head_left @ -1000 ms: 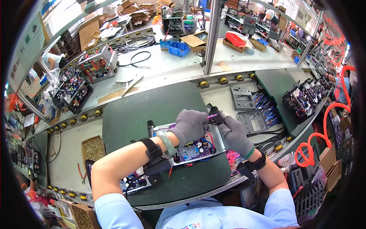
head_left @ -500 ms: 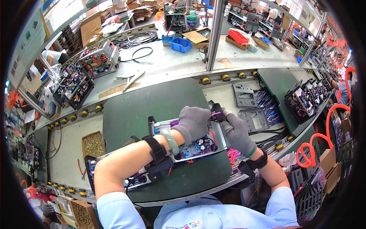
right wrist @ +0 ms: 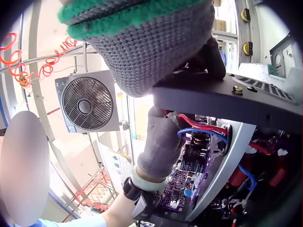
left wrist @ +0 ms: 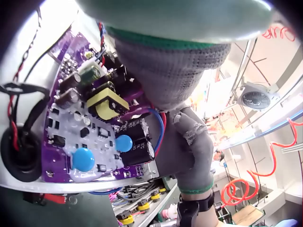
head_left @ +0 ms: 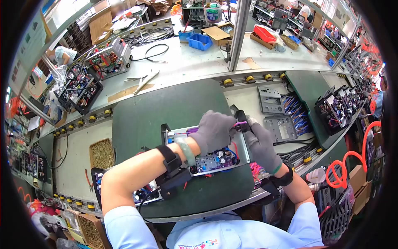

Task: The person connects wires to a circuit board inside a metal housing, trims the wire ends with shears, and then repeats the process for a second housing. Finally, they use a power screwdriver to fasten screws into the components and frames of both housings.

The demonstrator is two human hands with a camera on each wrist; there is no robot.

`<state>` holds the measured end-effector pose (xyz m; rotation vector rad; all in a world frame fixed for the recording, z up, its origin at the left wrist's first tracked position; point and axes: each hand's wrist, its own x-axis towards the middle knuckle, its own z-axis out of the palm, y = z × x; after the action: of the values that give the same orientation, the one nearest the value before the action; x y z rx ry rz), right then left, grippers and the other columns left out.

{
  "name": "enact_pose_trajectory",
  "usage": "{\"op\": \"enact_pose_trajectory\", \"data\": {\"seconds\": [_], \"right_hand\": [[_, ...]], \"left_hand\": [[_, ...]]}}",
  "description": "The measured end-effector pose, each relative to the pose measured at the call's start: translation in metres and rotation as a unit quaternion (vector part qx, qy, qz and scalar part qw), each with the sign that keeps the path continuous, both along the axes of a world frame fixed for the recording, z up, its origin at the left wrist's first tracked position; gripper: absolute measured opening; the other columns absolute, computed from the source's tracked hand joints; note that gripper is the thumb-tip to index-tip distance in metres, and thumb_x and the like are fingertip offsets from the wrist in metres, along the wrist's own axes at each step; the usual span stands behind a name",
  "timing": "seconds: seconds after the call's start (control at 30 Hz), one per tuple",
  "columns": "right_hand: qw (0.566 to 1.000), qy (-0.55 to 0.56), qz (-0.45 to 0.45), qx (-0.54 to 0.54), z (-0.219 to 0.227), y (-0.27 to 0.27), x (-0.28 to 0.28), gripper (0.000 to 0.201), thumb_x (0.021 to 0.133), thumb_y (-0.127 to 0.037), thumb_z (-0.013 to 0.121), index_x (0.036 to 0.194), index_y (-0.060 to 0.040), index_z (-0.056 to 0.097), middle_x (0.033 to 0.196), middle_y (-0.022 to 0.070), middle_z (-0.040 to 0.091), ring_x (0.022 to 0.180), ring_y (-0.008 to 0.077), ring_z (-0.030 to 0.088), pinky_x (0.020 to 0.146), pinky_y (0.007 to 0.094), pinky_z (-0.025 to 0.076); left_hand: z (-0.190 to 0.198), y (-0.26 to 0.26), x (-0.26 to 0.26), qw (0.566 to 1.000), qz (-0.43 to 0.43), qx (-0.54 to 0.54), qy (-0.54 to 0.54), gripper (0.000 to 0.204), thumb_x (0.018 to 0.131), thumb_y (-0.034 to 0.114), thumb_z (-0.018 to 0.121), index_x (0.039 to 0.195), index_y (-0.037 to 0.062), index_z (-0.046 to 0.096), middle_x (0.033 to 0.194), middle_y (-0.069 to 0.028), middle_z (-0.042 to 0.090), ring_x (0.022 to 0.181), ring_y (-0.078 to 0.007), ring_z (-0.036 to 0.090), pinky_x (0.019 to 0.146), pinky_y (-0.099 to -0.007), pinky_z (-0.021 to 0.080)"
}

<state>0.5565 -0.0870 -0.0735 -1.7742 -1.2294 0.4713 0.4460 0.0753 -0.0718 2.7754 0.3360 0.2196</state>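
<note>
A metal chassis with a purple circuit board point(head_left: 215, 161) point(left wrist: 102, 142) lies on the green mat, a black panel point(head_left: 240, 115) point(right wrist: 213, 97) upright at its right end. My gloved left hand point(head_left: 214, 132) point(left wrist: 165, 71) point(right wrist: 163, 142) reaches over the board to that panel, its fingertips pinching a purple wire point(head_left: 239, 123); they are partly hidden. My gloved right hand point(head_left: 263, 146) point(left wrist: 191, 146) point(right wrist: 147, 47) grips the panel from its outer side. Red and blue wires point(right wrist: 203, 128) run through the panel end beneath both hands.
Another chassis point(head_left: 145, 195) lies under my left forearm. Grey front panels point(head_left: 271, 99) and blue wires point(head_left: 295, 112) are to the right, beside black cables. A carton of small parts point(head_left: 102, 154) and red-handled pliers point(head_left: 88, 180) are on the left. A metal post point(head_left: 239, 41) stands behind.
The head view has shifted slightly, so the scene sits farther right in it. Both hands remain at the black panel, with only small movements of the fingers.
</note>
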Motion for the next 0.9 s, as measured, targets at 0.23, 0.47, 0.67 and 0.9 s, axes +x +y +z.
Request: {"op": "enact_pose_trajectory", "data": {"seconds": [0.23,0.47,0.67,0.9], "right_hand": [[0.995,-0.085,-0.044,0.037,-0.004,-0.001,0.001,0.041,0.09,-0.012,0.053,0.128,0.0052,0.054,0.1,0.0289,0.065,0.092,0.0418,0.065,0.081,0.0437,0.052],[0.993,-0.1,-0.069,-0.001,-0.011,-0.001,0.0,0.04,0.089,-0.013,0.056,0.128,-0.0018,0.058,0.099,0.0249,0.067,0.089,0.0405,0.066,0.078,0.0442,0.053],[0.986,-0.102,-0.012,0.129,-0.022,0.002,0.01,0.042,0.089,-0.012,0.055,0.128,0.0021,0.055,0.096,0.0235,0.068,0.089,0.0383,0.066,0.078,0.0442,0.053],[0.966,-0.246,-0.045,-0.063,-0.012,-0.003,0.006,0.047,0.09,-0.022,0.054,0.129,0.0047,0.053,0.075,0.0184,0.066,0.072,0.0372,0.066,0.068,0.047,0.052]], "left_hand": [[0.023,-0.01,0.004,0.994,0.03,0.025,0.099,0.014,0.082,0.022,0.063,0.087,0.0088,0.067,0.079,-0.0148,0.068,0.084,-0.0365,0.067,0.081,-0.0449,0.049],[0.034,-0.013,-0.025,0.972,0.1,-0.21,-0.027,0.018,0.09,0.019,0.068,0.1,0.0045,0.069,0.083,-0.0074,0.07,0.074,-0.0151,0.065,0.07,-0.0307,0.052],[0.044,-0.009,-0.014,0.922,0.062,-0.382,0.012,0.01,0.09,0.011,0.071,0.094,0.0019,0.07,0.075,0.0002,0.066,0.069,-0.0039,0.056,0.065,-0.0232,0.049],[0.043,-0.003,-0.019,0.987,0.022,-0.142,0.076,0.016,0.088,0.019,0.071,0.089,0.003,0.071,0.069,-0.0056,0.065,0.061,-0.0134,0.058,0.06,-0.0309,0.049]]}}
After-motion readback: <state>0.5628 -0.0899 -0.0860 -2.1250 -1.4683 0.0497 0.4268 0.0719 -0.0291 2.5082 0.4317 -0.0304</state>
